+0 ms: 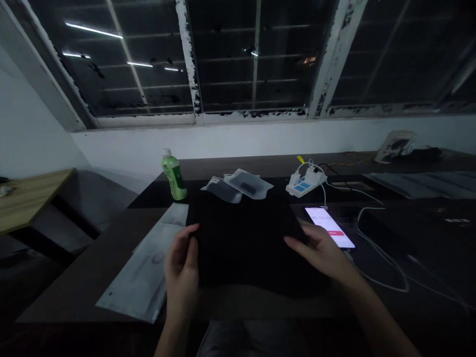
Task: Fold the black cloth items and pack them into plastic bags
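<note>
Beside the lit phone (329, 223), your left hand (180, 272) and right hand (323, 250) grip 2 opposite sides of the black cloth (241, 243), probably to keep it spread and even.

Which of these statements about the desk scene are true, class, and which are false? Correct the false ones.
1. A dark item is between the left hand and the right hand. True.
2. The green bottle lies on its side. False: it stands upright.
3. The phone has a lit screen. True.
4. The white power strip has no plugs in it. False: it has plugs in it.
5. The long pale bag is nearer the left hand than the right. True.
</note>
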